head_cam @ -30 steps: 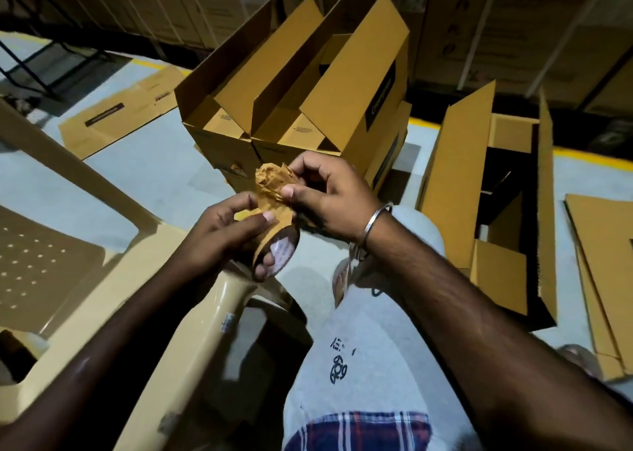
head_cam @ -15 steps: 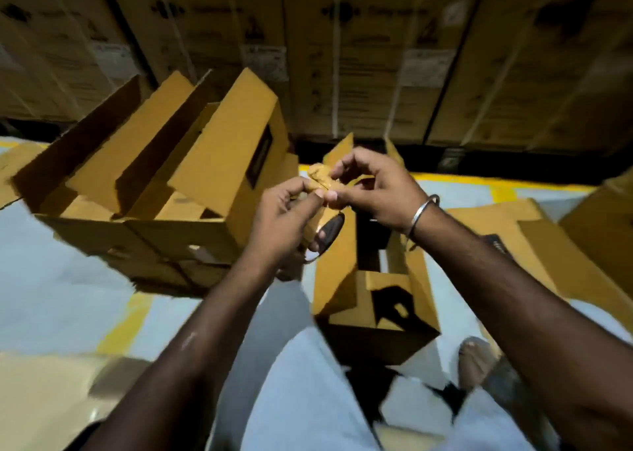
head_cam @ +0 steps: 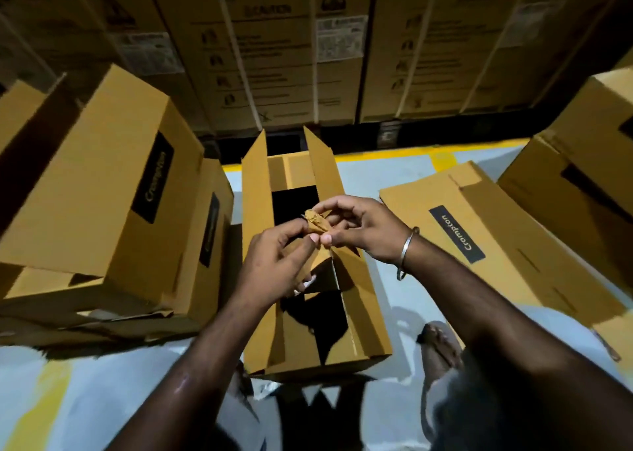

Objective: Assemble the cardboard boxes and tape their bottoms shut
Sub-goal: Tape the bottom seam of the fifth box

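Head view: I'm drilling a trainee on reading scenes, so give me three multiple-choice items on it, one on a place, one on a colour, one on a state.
1. Where is the open box?
A. under the hands
B. on a chair
C. on a shelf

2. The floor line is
A. red
B. yellow
C. green

3. The crumpled tape is
A. lying on the floor
B. stuck to a box
C. pinched by both hands

Answers:
1 A, it stands on the floor beneath them.
2 B, plainly yellow.
3 C, left hand and right hand pinch it.
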Tool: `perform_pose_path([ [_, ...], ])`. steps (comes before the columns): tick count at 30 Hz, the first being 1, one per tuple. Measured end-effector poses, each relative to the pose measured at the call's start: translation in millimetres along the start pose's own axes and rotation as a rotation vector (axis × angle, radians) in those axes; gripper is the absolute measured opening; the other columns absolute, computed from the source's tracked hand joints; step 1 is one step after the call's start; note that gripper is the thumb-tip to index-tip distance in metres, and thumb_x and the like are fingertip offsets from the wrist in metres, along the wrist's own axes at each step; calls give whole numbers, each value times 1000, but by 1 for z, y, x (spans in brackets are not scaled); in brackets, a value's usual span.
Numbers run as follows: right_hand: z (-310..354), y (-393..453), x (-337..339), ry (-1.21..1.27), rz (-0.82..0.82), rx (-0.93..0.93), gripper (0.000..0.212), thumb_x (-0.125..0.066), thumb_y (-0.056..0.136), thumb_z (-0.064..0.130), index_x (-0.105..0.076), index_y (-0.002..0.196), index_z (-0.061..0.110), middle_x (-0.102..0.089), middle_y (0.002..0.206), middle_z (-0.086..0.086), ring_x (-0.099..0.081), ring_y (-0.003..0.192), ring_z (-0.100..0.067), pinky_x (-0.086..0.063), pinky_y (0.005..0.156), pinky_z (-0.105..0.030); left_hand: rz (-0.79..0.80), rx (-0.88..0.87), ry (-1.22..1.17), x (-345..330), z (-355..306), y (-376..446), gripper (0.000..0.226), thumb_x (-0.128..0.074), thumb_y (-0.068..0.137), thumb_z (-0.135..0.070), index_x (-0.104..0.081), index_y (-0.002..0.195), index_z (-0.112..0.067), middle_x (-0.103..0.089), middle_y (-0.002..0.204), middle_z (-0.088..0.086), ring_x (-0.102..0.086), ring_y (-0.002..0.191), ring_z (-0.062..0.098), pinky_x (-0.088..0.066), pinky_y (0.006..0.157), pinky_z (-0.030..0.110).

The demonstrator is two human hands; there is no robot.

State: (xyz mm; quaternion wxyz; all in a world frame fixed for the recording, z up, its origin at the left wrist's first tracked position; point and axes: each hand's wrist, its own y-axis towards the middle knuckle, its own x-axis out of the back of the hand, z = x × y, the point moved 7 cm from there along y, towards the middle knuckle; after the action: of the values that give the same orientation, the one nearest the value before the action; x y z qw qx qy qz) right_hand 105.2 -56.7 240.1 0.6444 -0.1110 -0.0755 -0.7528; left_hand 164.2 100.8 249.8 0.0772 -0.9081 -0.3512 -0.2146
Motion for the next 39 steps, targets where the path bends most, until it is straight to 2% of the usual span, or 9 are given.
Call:
perform_pose_path([
  [3,-15,8,4,-73,1,-15,44,-83,85,21,-68,126,22,-70,96,-12,-63,78,-18,-57,78,-45,19,55,-7,-4,10,8,13,-62,103,-34,-74,108,-30,-72,88,-5,-72,61,18,-55,46,32],
  [6,-21,11,4,-136,12,2,35,-83,85,25,-70,116,37,-71,98,-7,-66,81,-22,-57,81,-43,47,62,25,-7,15,17,13,-62,103,-31,-74,109,-30,-72,81,-6,-72,58,18,-57,46,35],
  [11,-15,17,4,-43,62,29,28,-77,91,15,-73,118,16,-73,101,9,-63,86,0,-53,83,-26,42,31,27,-3,12,22,14,-61,104,-28,-73,111,-30,-73,82,-5,-71,57,18,-58,45,36],
  [14,-14,17,3,2,97,50,30,-75,91,11,-72,120,6,-73,102,7,-66,92,-3,-50,85,-22,49,10,19,0,10,22,15,-61,105,-27,-73,113,-29,-73,84,-4,-72,58,18,-57,44,33],
  [20,-16,19,1,202,65,-4,30,-71,91,19,-72,120,8,-75,103,-4,-69,94,-15,-57,80,-33,64,-13,52,5,11,19,15,-60,105,-29,-73,113,-29,-74,90,-3,-72,56,16,-58,44,35],
  [26,-16,23,-5,42,-20,40,20,-61,101,16,-76,102,3,-71,87,-17,-64,79,-21,-53,73,-43,97,-21,131,3,12,17,14,-59,105,-29,-73,109,-31,-74,84,-4,-71,54,12,-54,42,28],
  [31,-9,22,6,-278,-210,105,19,-57,96,29,-73,85,28,-68,69,11,-64,66,-8,-54,61,-37,55,51,93,2,17,18,15,-60,104,-31,-74,112,-32,-73,82,-6,-72,57,13,-56,44,31],
  [36,-13,20,32,-580,-458,55,30,-43,92,39,-66,89,21,-66,70,1,-62,68,-26,-51,57,-44,-16,96,-20,5,15,21,13,-62,104,-27,-75,105,-29,-71,81,-4,-70,57,14,-54,44,29],
  [39,-26,14,70,-514,-658,-41,33,-41,91,39,-66,94,19,-66,77,-5,-63,72,-32,-54,60,-50,-10,84,-8,5,16,19,12,-62,103,-29,-73,98,-29,-71,81,-1,-70,56,17,-53,44,29],
])
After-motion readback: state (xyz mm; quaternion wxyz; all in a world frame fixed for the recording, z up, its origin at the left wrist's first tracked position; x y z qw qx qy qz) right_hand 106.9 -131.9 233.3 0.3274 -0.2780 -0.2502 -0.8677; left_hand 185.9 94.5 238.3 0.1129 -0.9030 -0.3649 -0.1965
